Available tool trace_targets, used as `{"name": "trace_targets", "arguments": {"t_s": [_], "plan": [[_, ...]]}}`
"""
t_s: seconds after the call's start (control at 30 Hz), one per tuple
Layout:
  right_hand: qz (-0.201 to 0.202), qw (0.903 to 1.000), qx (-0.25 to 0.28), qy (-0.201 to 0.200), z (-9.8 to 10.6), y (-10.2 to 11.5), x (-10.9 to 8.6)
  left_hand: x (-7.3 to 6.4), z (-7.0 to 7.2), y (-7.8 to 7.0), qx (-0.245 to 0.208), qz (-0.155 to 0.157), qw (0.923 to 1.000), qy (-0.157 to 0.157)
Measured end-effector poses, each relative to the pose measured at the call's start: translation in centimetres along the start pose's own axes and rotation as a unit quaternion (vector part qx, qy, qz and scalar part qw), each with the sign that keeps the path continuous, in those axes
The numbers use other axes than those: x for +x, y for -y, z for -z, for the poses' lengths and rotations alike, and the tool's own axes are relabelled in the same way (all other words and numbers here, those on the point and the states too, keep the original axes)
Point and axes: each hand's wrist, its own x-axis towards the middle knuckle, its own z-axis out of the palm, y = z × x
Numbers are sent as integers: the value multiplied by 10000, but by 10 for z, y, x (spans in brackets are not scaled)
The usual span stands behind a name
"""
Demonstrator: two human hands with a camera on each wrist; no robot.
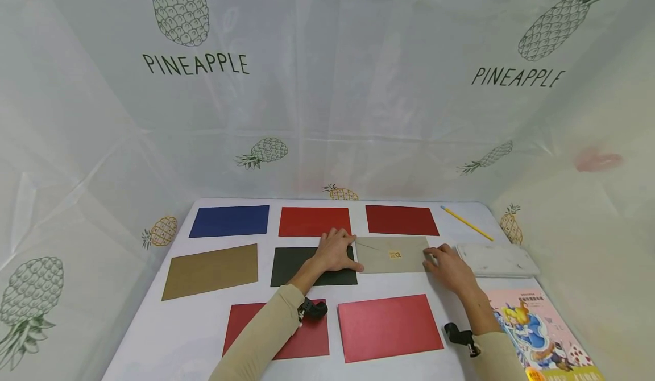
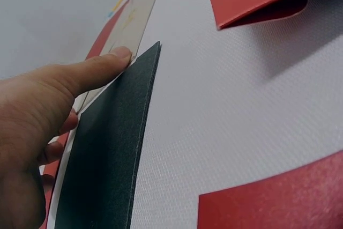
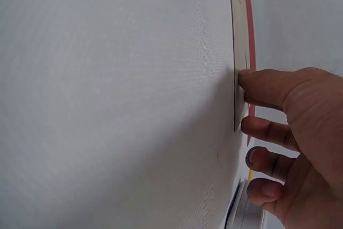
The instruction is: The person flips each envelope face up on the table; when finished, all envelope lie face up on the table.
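Observation:
A beige envelope (image 1: 378,261) with a small gold label and fine flap lines lies flat in the middle row. My left hand (image 1: 335,253) reaches over the dark green envelope (image 1: 289,267). Its thumb and index finger are spread along the beige envelope's left edge. In the left wrist view the thumb (image 2: 102,68) lies straight, its tip right at the seam between the two envelopes. At the beige envelope's right edge is my right hand (image 1: 452,270). Its thumb (image 3: 260,81) and index finger touch that edge, while the other fingers (image 3: 268,162) are loosely bent.
Blue (image 1: 230,222), red (image 1: 314,222) and dark red (image 1: 401,220) pieces form the back row. A brown one (image 1: 212,272) lies left; two red ones (image 1: 391,330) lie in front. At right are a yellow pencil (image 1: 467,223), a white box (image 1: 496,260) and a picture book (image 1: 537,335).

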Motion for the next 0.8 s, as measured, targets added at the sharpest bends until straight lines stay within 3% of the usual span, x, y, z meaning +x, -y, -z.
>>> {"name": "trace_targets", "arguments": {"t_s": [0.3, 0.53, 0.67, 0.8], "plan": [[73, 10000, 31, 17, 1, -3, 1, 0, 1, -1, -9, 43, 10000, 84], [101, 9996, 69, 270, 4, -3, 1, -2, 0, -1, 76, 42, 9999, 100], [375, 9992, 69, 84, 15, -2, -5, -8, 0, -4, -92, -207, 9997, -105], [815, 9963, 200, -167, 29, 2, -15, -23, 3, -7, -434, -712, 9962, -251]]}}
